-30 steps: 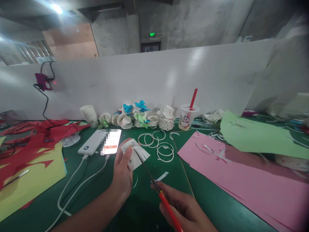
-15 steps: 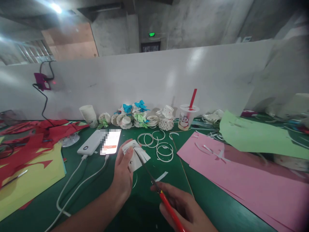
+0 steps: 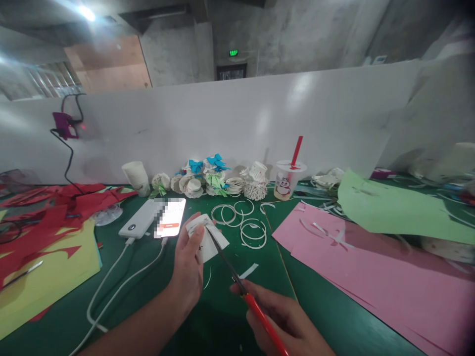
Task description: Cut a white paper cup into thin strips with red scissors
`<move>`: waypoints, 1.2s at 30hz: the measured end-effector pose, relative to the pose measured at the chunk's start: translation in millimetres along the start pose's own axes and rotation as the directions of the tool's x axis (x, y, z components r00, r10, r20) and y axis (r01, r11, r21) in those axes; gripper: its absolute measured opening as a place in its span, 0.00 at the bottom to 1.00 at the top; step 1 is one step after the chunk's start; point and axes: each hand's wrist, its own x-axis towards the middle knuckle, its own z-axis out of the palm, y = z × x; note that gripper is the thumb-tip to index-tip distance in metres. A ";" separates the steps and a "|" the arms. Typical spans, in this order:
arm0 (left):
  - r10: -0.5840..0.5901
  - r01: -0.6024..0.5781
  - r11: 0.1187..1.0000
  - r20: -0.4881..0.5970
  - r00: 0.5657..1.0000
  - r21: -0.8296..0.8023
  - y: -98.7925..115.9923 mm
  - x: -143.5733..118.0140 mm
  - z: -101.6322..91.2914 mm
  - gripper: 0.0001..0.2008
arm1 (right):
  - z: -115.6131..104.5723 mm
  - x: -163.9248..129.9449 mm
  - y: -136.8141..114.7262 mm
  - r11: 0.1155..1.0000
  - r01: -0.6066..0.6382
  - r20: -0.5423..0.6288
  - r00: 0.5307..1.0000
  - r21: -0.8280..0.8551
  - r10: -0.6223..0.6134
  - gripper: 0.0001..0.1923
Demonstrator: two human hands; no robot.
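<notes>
My left hand (image 3: pixel 188 259) pinches a white paper piece (image 3: pixel 208 251) between thumb and fingers. Small dark marks are printed on it, and a slit runs in from its edge. My right hand (image 3: pixel 276 311) grips scissors (image 3: pixel 261 316) with red handles. Their dark blades reach up and left onto the paper, with the tips close to my left thumb. Below the blades a narrow white paper strip (image 3: pixel 249 271) lies on the green table. Several thin white rings (image 3: pixel 253 233) are spread just beyond the paper.
A power bank (image 3: pixel 137 222) and lit phone (image 3: pixel 170 217) lie left with white cables. Stacked paper cups (image 3: pixel 135 178), small paper crafts (image 3: pixel 215 180) and a drink cup (image 3: pixel 284 185) line the partition. Pink sheets (image 3: pixel 356 267) cover the right; red scraps (image 3: pixel 48 212) and yellow paper (image 3: pixel 55 282) the left.
The scissor blades have come closer together on the paper, and the cut edge lies flatter. Both hands have shifted only slightly, the paper a little to the left.
</notes>
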 end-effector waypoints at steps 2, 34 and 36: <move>-0.024 0.024 1.000 0.004 1.000 -0.011 1.5 -0.9 1.3 0.22 | -2.8 1.7 5.8 1.000 0.001 0.024 1.000 0.022 -0.001 0.24; 0.009 -0.012 0.998 -0.050 0.999 -0.062 8.7 6.1 4.4 0.13 | -2.6 0.6 13.0 0.946 0.095 0.011 0.995 -0.309 -0.096 0.20; 0.008 -0.011 0.998 -0.050 0.999 -0.061 9.1 5.6 4.8 0.14 | -2.9 0.1 12.5 0.944 0.093 0.005 0.995 -0.317 -0.096 0.21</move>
